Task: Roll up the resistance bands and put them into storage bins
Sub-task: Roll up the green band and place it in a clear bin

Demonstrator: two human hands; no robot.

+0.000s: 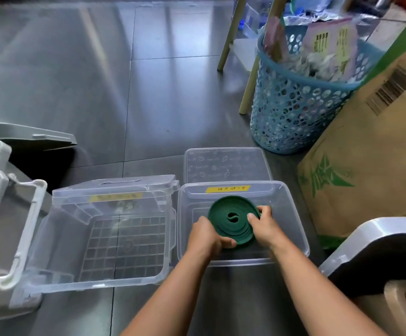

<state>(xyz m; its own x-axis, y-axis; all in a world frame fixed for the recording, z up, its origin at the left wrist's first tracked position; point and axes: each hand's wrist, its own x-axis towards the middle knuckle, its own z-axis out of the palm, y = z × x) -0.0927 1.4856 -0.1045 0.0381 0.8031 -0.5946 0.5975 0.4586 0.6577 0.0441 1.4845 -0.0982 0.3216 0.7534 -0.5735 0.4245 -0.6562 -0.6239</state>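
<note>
Above grey floor [100,93], left hand [206,235] and right hand [263,225] grip the partly covered band [223,223].

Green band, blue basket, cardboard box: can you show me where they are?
green band [231,230]: head view, on the coil's flat side.
blue basket [294,112]: head view, on its holey wall.
cardboard box [366,154]: head view, on its brown side.

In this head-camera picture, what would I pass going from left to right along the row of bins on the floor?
Grey container, clear bin with grid floor, left hand, rolled green band, right hand, cardboard box.
</note>
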